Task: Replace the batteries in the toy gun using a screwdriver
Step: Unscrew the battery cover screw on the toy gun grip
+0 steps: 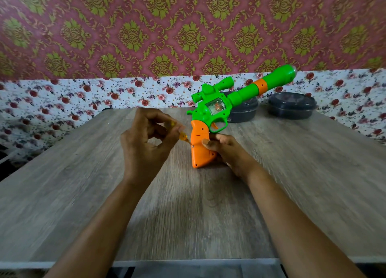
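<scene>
A green toy gun (223, 102) with an orange grip (199, 146) stands tilted on the wooden table (83, 194), barrel pointing up and to the right. My right hand (227, 152) grips the orange grip from the right, thumb on its side. My left hand (146, 142) pinches a small screwdriver with a translucent yellow handle (182, 136). Its tip meets a screw on the grip's left edge. The screwdriver is blurred and mostly hidden by my fingers.
Two dark round lidded containers stand at the back of the table, one (244, 110) behind the gun and one (291, 105) to its right. A floral cloth and patterned wall close off the far side. The table's front edge (188, 261) lies near me.
</scene>
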Demonstrator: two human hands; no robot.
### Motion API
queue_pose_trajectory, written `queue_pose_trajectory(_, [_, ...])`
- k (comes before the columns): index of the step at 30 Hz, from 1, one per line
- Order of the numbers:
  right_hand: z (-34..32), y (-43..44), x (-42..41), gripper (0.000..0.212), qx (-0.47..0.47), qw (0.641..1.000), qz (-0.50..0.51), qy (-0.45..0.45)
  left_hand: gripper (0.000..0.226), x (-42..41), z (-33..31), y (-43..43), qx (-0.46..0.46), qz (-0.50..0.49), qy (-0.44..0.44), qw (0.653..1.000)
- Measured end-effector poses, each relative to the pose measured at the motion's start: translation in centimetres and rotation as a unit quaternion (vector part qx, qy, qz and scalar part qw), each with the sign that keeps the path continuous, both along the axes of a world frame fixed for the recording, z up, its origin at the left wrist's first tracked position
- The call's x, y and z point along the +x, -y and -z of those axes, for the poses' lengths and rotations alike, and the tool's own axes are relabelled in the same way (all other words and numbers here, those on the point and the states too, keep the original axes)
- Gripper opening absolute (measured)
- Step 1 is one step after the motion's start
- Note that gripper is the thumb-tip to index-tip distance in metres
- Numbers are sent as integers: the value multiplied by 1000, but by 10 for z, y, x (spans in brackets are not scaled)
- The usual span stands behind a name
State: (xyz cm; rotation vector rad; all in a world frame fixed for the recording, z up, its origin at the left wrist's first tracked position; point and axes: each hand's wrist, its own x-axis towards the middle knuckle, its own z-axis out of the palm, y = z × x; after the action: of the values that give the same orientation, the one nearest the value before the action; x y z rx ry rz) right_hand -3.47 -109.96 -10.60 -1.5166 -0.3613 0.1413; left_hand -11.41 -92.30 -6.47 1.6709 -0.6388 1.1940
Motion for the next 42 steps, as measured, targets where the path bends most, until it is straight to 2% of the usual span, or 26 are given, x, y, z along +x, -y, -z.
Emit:
queue_pose_trajectory(2, [1,0,1,26,-6,1000,4,1,28,0,-1,-1,-24,-3,-1,1000])
queue_pose_trajectory(5, [1,1,2,15,-8,1000,7,-6,21,1,1,0,26,-40,16,999])
queue_pose_trajectory(12, [0,1,2,12,-12,1000,7,-11,17,1,1,-3,71,-97,36,992])
queue_pose_trajectory(22, [0,0,1,23,-3,1000,7,-15,16,-2,-1,1,85,-103,25,991])
queue_pose_trajectory(42, [2,1,4,17,-13,1000,12,-17,18,-4,-1,2,94,-101,26,990])
